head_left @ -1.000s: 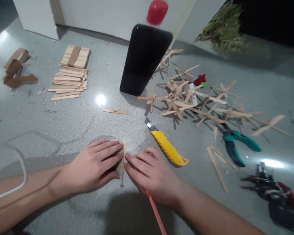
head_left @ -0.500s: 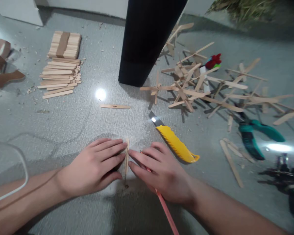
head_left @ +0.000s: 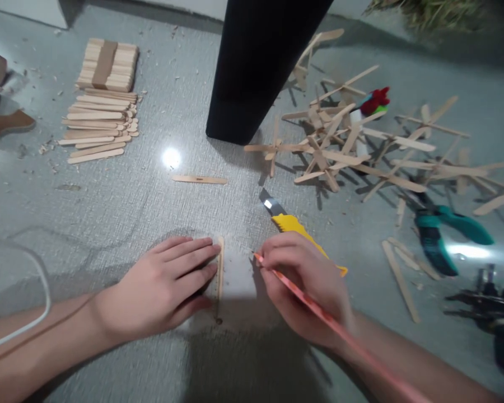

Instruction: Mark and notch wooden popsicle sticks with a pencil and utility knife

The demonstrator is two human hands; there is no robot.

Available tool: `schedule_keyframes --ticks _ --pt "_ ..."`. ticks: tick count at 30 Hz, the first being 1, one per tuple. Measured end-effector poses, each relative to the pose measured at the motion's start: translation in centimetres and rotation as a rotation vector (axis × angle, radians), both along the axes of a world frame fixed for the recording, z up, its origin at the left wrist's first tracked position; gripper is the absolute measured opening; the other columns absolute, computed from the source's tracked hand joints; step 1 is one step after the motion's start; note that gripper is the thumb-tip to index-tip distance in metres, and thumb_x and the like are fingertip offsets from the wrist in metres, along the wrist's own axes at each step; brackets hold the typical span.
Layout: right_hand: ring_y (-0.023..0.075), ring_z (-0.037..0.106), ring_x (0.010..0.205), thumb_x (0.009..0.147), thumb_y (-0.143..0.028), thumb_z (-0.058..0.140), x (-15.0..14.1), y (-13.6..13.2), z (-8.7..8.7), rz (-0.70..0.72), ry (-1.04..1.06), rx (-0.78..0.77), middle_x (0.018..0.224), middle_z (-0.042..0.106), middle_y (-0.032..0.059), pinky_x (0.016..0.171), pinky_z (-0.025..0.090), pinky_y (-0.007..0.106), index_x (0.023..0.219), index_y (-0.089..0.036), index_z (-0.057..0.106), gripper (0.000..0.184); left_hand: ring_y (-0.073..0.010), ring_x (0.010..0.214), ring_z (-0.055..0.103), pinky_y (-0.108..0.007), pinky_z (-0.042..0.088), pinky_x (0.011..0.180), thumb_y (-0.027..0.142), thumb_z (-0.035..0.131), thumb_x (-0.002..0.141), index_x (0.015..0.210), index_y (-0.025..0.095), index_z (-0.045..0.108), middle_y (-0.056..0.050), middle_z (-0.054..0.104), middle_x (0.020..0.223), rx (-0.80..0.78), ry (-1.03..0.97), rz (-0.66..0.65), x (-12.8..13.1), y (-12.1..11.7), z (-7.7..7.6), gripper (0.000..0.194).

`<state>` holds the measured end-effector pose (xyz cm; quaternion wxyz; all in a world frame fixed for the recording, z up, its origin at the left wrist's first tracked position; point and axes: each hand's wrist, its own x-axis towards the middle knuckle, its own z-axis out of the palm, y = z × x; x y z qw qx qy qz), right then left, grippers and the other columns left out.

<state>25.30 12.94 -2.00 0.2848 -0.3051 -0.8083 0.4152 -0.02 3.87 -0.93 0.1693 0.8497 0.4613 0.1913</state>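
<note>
Pink pencil (head_left: 306,301) in its grip, the right hand (head_left: 313,274) is poised apart from a wooden stick (head_left: 221,263) between the hands; the left hand (head_left: 163,285) rests flat, unclenched, at the stick's edge. Marking seems underway; the next stroke calls for a steady stick.

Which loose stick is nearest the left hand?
The stick against the left hand, pointing away from the person; the crosswise stick ahead and other loose sticks lie farther off.

On my feed the left hand (head_left: 162,285) lies flat, fingertips beside a wooden stick (head_left: 221,267). The right hand (head_left: 304,285) grips a pink pencil (head_left: 327,319), and I see it partly covering a yellow cutter (head_left: 296,224).
</note>
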Motion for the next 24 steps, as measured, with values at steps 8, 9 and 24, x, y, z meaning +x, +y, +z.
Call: schedule_keyframes --ticks 8,9,24 --pt "0.0126 0.065 0.068 0.088 -0.006 0.064 -1.5 0.3 0.6 0.049 0.101 -0.094 0.08 0.067 -0.0009 0.061 0.054 0.026 0.086 -0.024 0.058 0.019 -0.0296 0.138 0.062 -0.045 0.051 0.117 0.037 0.068 0.099 0.128 0.011 0.067 -0.015 0.066 0.146 0.004 -0.026 0.001 0.1 0.0 -0.3 0.039" --pt "0.0122 0.065 0.068 0.087 -0.005 0.065 -1.5 0.3 0.7 0.059 0.105 -0.09 0.08 0.067 -0.0007 0.06 0.053 0.025 0.085 -0.024 0.059 0.02 -0.0295 0.137 0.062 -0.045 0.051 0.117 0.039 0.067 0.1 0.127 0.011 0.068 -0.015 0.066 0.145 0.01 -0.022 0.0 0.1 0.0 -0.3 0.039" --pt "0.0094 0.063 0.06 0.083 -0.005 0.067 -2.1 -0.2 0.6 0.057 0.104 -0.014 0.076 0.065 -0.0024 0.053 0.049 0.022 0.076 -0.024 0.05 0.026 -0.0279 0.135 0.065 -0.043 0.052 0.113 0.042 0.059 0.105 0.128 0.012 0.067 -0.011 0.067 0.145 0.054 0.0 -0.004 0.1 0.2 -0.2 0.039"
